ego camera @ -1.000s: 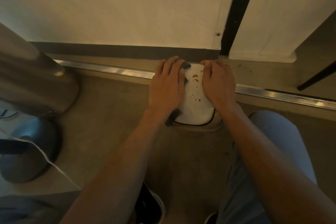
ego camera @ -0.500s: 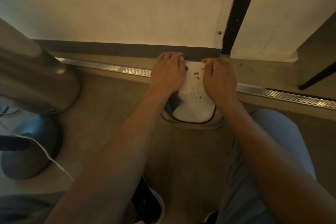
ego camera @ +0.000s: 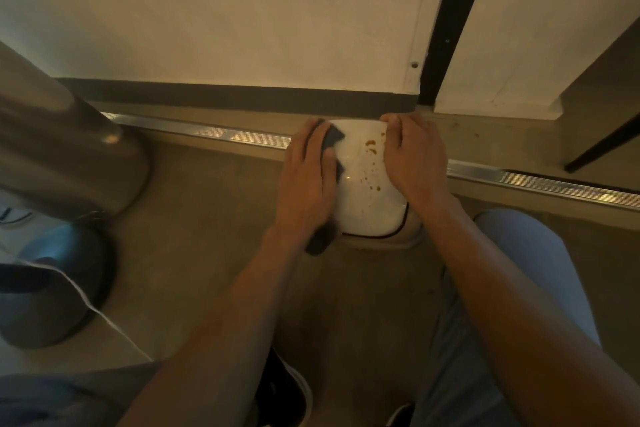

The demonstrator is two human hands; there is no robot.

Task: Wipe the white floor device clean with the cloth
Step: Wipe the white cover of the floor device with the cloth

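The floor device (ego camera: pixel 367 191) sits on the floor (ego camera: pixel 214 218) before the wall (ego camera: pixel 242 17), across the metal track (ego camera: pixel 207 133). Your left hand (ego camera: pixel 306 180) presses the cloth (ego camera: pixel 332 142) on its left side; your right hand (ego camera: pixel 414 156) rests on its right. A metal bin (ego camera: pixel 59 149) stands well left.

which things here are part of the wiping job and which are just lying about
Job: white floor device with brown spots, dark cloth under left hand, right hand.
Lying about: metal bin, white cord, metal floor strip.
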